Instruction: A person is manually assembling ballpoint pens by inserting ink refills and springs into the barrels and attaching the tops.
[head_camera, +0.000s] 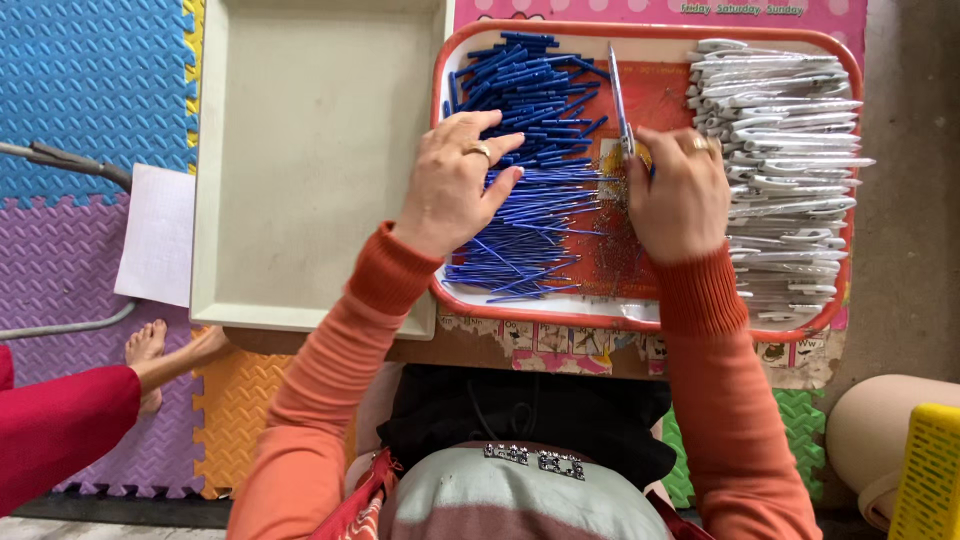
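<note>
A red tray (640, 315) holds a heap of blue pen refills (530, 150) on its left side and a stack of white pen barrels (790, 150) on its right. My left hand (452, 185) rests on the blue refills with fingers spread over them; whether it grips any is hidden. My right hand (678, 195) is closed around a thin pen part (618, 95) with a blue tube, held upright over the tray's middle. Both wrists are in orange sleeves.
An empty cream tray (310, 170) lies left of the red one. Coloured foam mats (90, 90) cover the floor. A white sheet (158, 235) and another person's bare feet (150, 350) and red sleeve are at the left. A yellow basket (930, 470) stands bottom right.
</note>
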